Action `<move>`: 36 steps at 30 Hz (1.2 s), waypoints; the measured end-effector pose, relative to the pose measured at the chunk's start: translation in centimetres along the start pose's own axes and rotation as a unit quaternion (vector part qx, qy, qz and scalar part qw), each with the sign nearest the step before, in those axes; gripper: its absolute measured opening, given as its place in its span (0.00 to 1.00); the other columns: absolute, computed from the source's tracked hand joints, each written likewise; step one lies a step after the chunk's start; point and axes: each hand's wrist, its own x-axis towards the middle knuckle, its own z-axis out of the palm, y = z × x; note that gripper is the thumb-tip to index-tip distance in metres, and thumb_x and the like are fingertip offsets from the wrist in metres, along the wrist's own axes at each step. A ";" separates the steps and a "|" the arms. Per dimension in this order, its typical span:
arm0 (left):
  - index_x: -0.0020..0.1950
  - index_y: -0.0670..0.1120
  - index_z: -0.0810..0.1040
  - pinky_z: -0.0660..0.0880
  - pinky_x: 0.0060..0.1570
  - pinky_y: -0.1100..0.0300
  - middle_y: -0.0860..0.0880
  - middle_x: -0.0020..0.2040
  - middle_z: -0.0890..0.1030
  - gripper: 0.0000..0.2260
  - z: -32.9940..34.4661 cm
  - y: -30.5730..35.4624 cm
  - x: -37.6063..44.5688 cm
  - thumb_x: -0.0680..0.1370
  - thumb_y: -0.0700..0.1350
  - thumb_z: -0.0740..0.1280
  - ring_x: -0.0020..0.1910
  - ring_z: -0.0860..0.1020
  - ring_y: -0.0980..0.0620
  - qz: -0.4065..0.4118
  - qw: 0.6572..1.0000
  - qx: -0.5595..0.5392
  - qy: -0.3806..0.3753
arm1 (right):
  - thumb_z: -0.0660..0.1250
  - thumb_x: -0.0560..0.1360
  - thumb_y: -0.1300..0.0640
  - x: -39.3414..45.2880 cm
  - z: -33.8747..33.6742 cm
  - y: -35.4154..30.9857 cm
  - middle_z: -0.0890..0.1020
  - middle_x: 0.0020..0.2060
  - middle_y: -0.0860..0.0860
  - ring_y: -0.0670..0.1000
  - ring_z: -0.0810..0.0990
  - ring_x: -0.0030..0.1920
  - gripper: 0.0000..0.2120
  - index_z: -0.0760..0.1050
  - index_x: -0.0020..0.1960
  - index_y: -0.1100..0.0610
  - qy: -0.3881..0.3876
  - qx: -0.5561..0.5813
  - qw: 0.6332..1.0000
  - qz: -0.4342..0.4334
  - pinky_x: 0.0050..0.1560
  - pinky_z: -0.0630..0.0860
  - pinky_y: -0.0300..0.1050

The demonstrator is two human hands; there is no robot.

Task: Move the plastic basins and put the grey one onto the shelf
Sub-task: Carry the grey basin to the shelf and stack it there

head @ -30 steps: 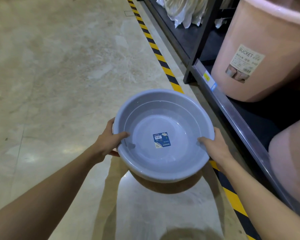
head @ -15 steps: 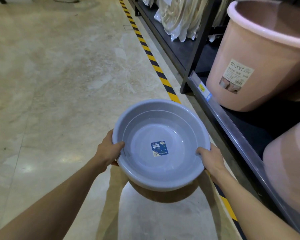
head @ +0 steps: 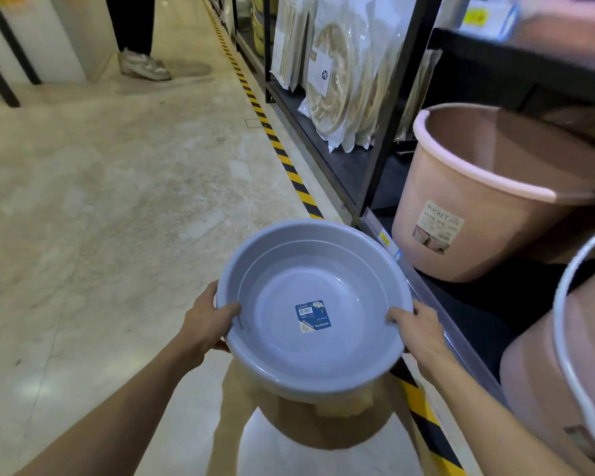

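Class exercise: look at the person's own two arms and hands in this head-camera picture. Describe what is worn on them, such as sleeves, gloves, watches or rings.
Both arms are bare from the bottom edge of the picture up to the wrists; no sleeve shows. The left hand and the right hand wear no gloves. No watch, bracelet or ring can be seen on either.

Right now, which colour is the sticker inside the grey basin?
Blue with a white part, seen in the head view: sticker on the bottom of the grey basin.
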 end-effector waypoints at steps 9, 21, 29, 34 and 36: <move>0.69 0.60 0.70 0.83 0.32 0.47 0.48 0.56 0.82 0.27 -7.9 20.2 -9.4 0.70 0.49 0.69 0.46 0.84 0.43 0.013 1.000 -0.020 0.005 | 0.70 0.66 0.58 -8.0 -8.2 -20.2 0.84 0.40 0.50 0.52 0.81 0.41 0.07 0.82 0.44 0.52 0.027 0.032 0.999 -0.024 0.34 0.74 0.44; 0.61 0.67 0.74 0.83 0.31 0.47 0.53 0.50 0.85 0.25 -20.8 56.8 -28.4 0.65 0.52 0.71 0.42 0.86 0.49 0.044 0.999 -0.026 0.016 | 0.69 0.63 0.58 -23.1 -24.2 -54.6 0.86 0.35 0.49 0.54 0.83 0.37 0.10 0.82 0.44 0.56 0.006 0.096 0.994 -0.052 0.32 0.74 0.42; 0.57 0.66 0.75 0.82 0.30 0.50 0.53 0.48 0.85 0.19 -22.7 71.4 -33.6 0.67 0.54 0.71 0.42 0.86 0.50 0.083 0.996 -0.026 0.026 | 0.69 0.62 0.54 -25.8 -31.8 -67.8 0.86 0.35 0.53 0.58 0.83 0.39 0.10 0.81 0.41 0.56 0.005 0.116 0.990 -0.076 0.38 0.76 0.50; 0.48 0.68 0.78 0.82 0.29 0.49 0.56 0.42 0.86 0.13 -22.2 74.2 -34.1 0.68 0.52 0.71 0.37 0.86 0.53 0.098 0.994 -0.031 0.025 | 0.70 0.63 0.54 -25.5 -33.7 -70.2 0.84 0.35 0.54 0.57 0.81 0.37 0.13 0.81 0.44 0.60 0.021 0.123 0.987 -0.100 0.35 0.77 0.49; 0.54 0.64 0.78 0.82 0.29 0.50 0.54 0.43 0.86 0.14 -21.8 74.8 -33.9 0.70 0.51 0.70 0.38 0.86 0.51 0.100 0.995 -0.020 0.024 | 0.70 0.67 0.57 -25.3 -34.1 -70.5 0.84 0.35 0.54 0.56 0.80 0.37 0.09 0.82 0.45 0.60 0.020 0.119 0.987 -0.103 0.33 0.76 0.46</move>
